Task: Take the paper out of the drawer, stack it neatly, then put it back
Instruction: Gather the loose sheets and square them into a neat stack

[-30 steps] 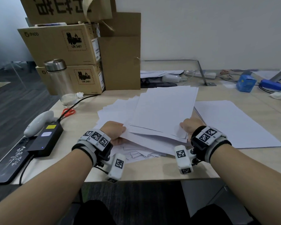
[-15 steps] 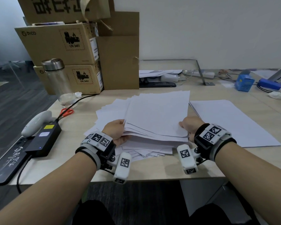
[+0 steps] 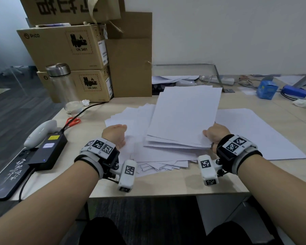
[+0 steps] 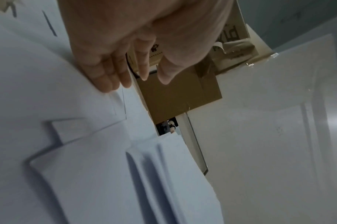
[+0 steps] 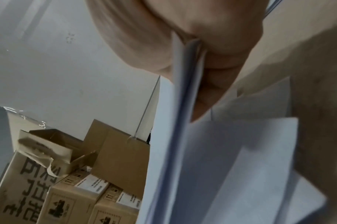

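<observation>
White paper (image 3: 184, 114) on pale wood-grain desk (image 3: 166, 184).
Brown cardboard boxes (image 3: 64, 48), orange-handled scissors (image 3: 73, 121), blue carton (image 3: 266, 91), black-and-white checkered wrist markers (image 3: 100, 146).

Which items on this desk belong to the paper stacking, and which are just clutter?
Job:
- gathered bundle of white paper sheets, pinched by right hand
- loose white sheets under left hand
- separate large white sheet

Clutter:
- orange-handled scissors
- steel-capped clear bottle
- brown cardboard boxes
- blue box
- black power adapter
</observation>
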